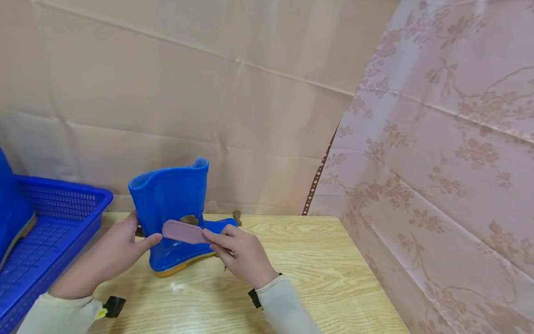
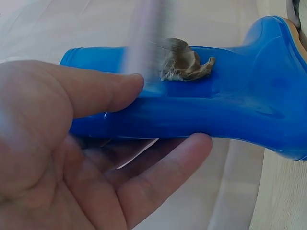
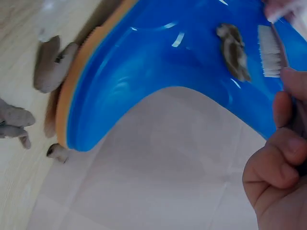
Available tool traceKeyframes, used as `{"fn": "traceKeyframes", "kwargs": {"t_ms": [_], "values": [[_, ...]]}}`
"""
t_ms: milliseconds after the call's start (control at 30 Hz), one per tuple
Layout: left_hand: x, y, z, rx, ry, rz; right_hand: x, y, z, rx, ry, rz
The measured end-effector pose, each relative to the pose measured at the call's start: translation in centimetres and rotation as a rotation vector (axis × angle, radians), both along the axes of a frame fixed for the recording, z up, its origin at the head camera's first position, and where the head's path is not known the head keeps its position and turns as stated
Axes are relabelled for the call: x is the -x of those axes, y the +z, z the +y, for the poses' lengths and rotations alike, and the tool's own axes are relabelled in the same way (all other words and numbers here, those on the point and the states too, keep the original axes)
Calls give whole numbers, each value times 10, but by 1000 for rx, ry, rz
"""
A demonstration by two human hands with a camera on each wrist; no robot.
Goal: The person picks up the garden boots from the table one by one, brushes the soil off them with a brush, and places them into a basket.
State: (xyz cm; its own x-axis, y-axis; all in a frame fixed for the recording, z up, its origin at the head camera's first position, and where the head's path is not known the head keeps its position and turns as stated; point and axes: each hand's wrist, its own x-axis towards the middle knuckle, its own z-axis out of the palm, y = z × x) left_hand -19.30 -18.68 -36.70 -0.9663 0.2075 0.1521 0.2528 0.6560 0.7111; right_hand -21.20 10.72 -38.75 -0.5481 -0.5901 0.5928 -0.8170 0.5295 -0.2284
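Note:
A blue rubber boot (image 1: 171, 195) with a yellow-orange sole stands upright on the wooden table, toe to the right. My left hand (image 1: 118, 246) holds its shaft from the left, thumb on the near side and fingers behind. A pink-backed brush (image 1: 183, 232) with pale bristles is pinched in my right hand (image 1: 244, 255) before the shaft. In the right wrist view its bristles (image 3: 269, 51) face a brown mud-like clump (image 3: 233, 51) stuck on the boot. The same clump (image 2: 184, 62) shows beside the blurred brush in the left wrist view.
A blue plastic basket (image 1: 66, 197) sits at the left with another blue boot (image 1: 12, 213) in it. Several brown clumps (image 3: 53, 64) lie on the table around the toe. Beige cloth (image 1: 250, 116) hangs behind, floral cloth (image 1: 450, 176) at the right.

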Motion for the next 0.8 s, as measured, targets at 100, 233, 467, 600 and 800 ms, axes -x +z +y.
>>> {"fn": "traceKeyframes", "kwargs": {"t_ms": [100, 233, 467, 600, 800], "values": [[-1, 0, 0, 4, 3, -3, 1, -3, -3, -46, -32, 53], [0, 1, 1, 4, 34, -13, 2, -6, -3, -42, -102, 45], [3, 0, 0, -12, 69, -40, 1, -2, 2, -54, -133, -62], [5, 0, -3, -33, 83, -88, 0, 1, 8, -60, -149, -134], [4, 0, -5, -29, 75, -84, 0, 4, 8, 63, -92, -127]]}}
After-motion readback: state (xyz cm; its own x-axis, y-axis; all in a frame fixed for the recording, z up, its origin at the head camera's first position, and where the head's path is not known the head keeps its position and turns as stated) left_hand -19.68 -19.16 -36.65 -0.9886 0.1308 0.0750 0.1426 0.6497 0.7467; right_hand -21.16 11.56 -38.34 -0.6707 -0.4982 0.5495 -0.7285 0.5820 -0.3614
